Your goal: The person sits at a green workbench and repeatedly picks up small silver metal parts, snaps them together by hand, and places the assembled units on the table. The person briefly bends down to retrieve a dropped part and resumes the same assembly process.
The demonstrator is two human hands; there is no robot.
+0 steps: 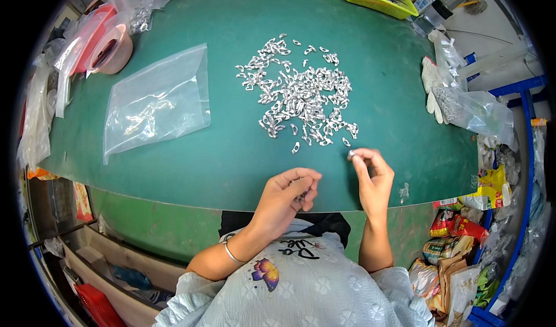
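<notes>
A loose heap of small silvery metal pieces (307,92), each with a loop like a lobster clasp, lies spread over the green table. In front of the heap, at the table's near edge, my left hand (289,195) is curled around several small metal pieces (302,196), partly hidden by the fingers. My right hand (373,176) is just right of the heap's near end. Its thumb and forefinger pinch one small metal piece (351,155) above the tabletop. Left of the heap, a clear plastic bag (159,104) lies flat.
A pink tub (116,52) and plastic bags stand at the far left. A yellow-green basket (382,0) is at the far right. White gloves (431,86) and a bag of metal parts (463,107) lie by the right edge, beside a blue rack (527,130).
</notes>
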